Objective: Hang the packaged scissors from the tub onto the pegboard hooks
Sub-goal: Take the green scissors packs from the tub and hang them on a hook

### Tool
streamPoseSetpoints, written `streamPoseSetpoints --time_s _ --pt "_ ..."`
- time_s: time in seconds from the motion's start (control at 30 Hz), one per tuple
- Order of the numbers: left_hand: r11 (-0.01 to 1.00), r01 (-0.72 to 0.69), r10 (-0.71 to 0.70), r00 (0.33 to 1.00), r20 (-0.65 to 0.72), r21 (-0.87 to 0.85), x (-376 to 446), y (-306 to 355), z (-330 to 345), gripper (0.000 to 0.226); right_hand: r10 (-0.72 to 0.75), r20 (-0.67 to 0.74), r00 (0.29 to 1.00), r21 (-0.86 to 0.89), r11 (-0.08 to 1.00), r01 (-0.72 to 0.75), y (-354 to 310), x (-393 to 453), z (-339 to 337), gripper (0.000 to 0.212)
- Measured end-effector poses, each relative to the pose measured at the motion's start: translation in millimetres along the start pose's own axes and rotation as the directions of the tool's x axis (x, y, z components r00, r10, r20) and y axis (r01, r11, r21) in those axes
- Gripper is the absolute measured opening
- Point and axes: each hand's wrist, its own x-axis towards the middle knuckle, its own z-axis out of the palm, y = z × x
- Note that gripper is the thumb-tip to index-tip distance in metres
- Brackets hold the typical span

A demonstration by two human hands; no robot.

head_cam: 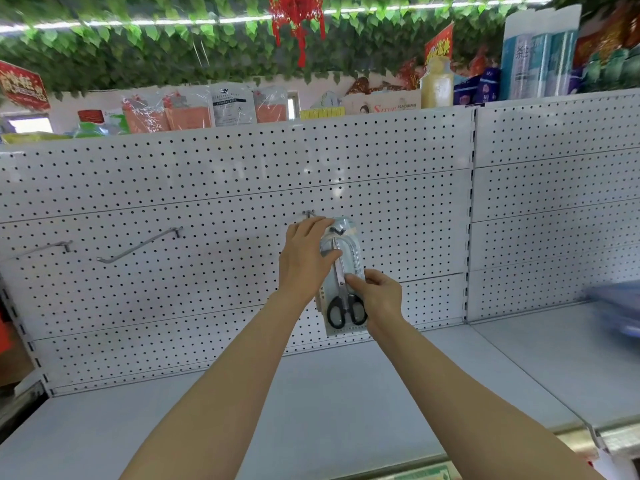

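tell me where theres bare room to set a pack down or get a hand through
The white shelf below the pegboard lies bare under both forearms and out to the left. The board is free between the long empty hook and the left hand. It is crowded where both hands, left and right hand, hold the scissors pack, and at the blurred blue thing far right.

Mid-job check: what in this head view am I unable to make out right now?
- Hook behind the scissors pack: only its base shows; the left hand and the pack's top hide its tip, so whether the pack is threaded on is unclear.
- Pack print: too small to read.
- Blue object at the right edge: blurred and cut off; possibly the tub.
- Right hand covers the pack's lower right edge.
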Motion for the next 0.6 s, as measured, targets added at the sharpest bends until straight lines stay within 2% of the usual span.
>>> streamPoseSetpoints --time_s 0.1,0.23,0.33,0.47,0.6 --pt "1.0 0.01 -0.01 1.0 0.002 0.015 4.6 -4.4 4.8 0.056 0.002 -0.006 1.0 -0.049 0.999 -0.002 4.1 10.8 2.6 0.007" --pt "1.0 -0.006 0.006 1.0 0.002 0.016 4.1 -9.2 7.6 0.057 -0.01 -0.01 1.0 -0.2 0.98 0.007 11.6 18.7 1.7 0.013" --pt "1.0 -0.017 0.017 1.0 0.024 0.019 3.7 -11.2 6.3 0.06 -0.076 -0.02 0.997 -0.312 0.948 0.066 12.8 19.2 -1.9 0.023" --pt "1.0 -0.003 0.002 0.996 0.094 0.014 3.8 -11.6 3.4 0.067 -0.134 -0.007 0.991 -0.405 0.907 0.12 10.5 17.1 -7.1 0.024" --pt "0.999 -0.021 0.016 0.989 0.15 0.031 -3.6 -9.7 -1.8 0.078 -0.143 0.003 0.99 -0.462 0.877 0.129 10.5 11.0 -15.8 0.043"
